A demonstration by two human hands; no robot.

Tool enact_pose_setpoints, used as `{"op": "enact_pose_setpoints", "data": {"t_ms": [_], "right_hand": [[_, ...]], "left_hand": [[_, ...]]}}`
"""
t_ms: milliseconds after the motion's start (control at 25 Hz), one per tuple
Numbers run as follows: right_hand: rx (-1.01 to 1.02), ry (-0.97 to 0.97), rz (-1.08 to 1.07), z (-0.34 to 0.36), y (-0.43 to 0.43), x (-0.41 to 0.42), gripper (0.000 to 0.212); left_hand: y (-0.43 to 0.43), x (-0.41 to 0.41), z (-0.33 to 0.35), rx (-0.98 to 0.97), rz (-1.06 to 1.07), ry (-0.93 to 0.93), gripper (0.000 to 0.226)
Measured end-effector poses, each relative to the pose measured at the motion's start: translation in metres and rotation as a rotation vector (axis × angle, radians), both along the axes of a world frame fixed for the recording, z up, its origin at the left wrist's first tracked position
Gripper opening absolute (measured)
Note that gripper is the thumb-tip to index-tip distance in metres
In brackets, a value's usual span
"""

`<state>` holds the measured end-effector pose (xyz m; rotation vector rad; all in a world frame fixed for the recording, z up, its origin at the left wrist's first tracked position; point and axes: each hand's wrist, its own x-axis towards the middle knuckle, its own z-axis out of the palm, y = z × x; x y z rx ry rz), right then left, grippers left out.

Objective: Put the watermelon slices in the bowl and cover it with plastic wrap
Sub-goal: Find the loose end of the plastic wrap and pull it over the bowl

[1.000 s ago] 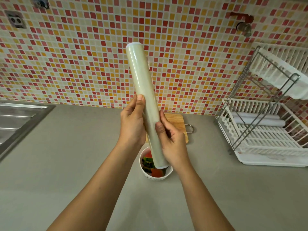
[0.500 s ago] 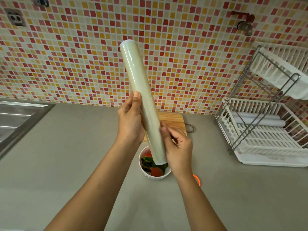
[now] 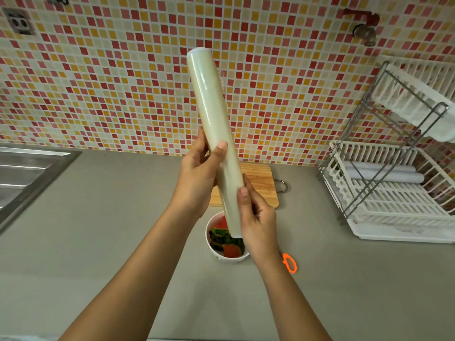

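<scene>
A long roll of plastic wrap [image 3: 211, 114] stands nearly upright in the air above the counter. My left hand [image 3: 197, 178] grips its middle from the left, thumb across the front. My right hand [image 3: 256, 215] holds its lower end from the right, thumb on the film. A thin edge of loose film shows along the roll's right side. Below the roll's lower end sits a white bowl [image 3: 216, 252] with watermelon slices [image 3: 230, 249], red flesh and green rind showing. My right hand hides part of the bowl.
A wooden cutting board [image 3: 261, 185] lies behind the bowl. Orange scissors handles [image 3: 290, 263] peek out by my right wrist. A white dish rack [image 3: 394, 193] stands at the right, a steel sink [image 3: 22, 173] at the left, a tiled wall behind.
My right hand shifted along the roll's lower end and its thumb now presses on the film. The roll tilted slightly. The orange scissors handles came into view by my right wrist.
</scene>
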<state>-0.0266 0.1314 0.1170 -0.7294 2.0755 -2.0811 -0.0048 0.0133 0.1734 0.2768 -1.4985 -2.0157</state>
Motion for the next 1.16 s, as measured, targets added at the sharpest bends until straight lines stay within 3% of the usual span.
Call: {"op": "enact_pose_setpoints", "data": {"t_ms": [200, 400, 600, 720, 840, 920, 1160], "right_hand": [[-0.007, -0.103, 0.111, 0.000, -0.002, -0.001, 0.039], [-0.013, -0.056, 0.178, -0.002, -0.001, 0.002, 0.060], [-0.022, -0.086, 0.229, -0.003, 0.000, -0.003, 0.035], [-0.124, -0.180, 0.244, -0.007, 0.002, -0.006, 0.036], [-0.025, -0.085, 0.244, -0.004, -0.001, -0.002, 0.047], [0.058, -0.035, 0.248, -0.002, -0.003, -0.001, 0.040], [0.009, -0.080, 0.241, 0.002, 0.002, -0.005, 0.035]], "left_hand": [[-0.006, -0.001, 0.004, 0.008, 0.018, 0.048, 0.048], [-0.008, -0.003, 0.007, 0.017, 0.065, 0.047, 0.047], [-0.009, -0.004, 0.009, 0.009, 0.070, 0.053, 0.046], [-0.011, -0.005, 0.011, 0.032, 0.037, 0.072, 0.045], [-0.015, -0.007, 0.013, 0.051, 0.046, 0.088, 0.045], [-0.017, -0.008, 0.013, 0.040, 0.051, 0.088, 0.046], [-0.021, -0.007, 0.012, 0.064, 0.040, 0.090, 0.048]]}}
